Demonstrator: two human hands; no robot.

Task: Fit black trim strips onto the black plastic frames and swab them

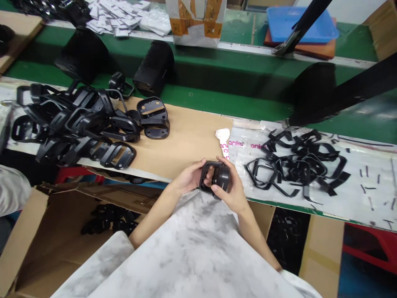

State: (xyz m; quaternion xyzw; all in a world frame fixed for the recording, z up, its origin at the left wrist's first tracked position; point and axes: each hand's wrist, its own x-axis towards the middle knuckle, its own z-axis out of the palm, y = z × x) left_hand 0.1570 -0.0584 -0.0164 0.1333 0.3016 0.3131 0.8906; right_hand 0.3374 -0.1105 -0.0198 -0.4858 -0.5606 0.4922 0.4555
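Along the near edge of one green workbench, roughly midway, the step in hand looks to be two-handed handling of one black plastic frame: the left hand curls round its left side, fingers showing through the opening, while the right hand is bent about its right side, thumb nearest the wearer. The next move seems to call for steady support from both sides. Counting downward in size: one open cardboard box below the bench's near edge, toward the left; one brown cardboard sheet on it; one heap of black brackets over the sheet's left end and one tangle of thin black loops toward the bench's right end, both too overlapped to count singly; one taped carton and one blue tray along the far side; one white paper strip at the sheet's right edge.
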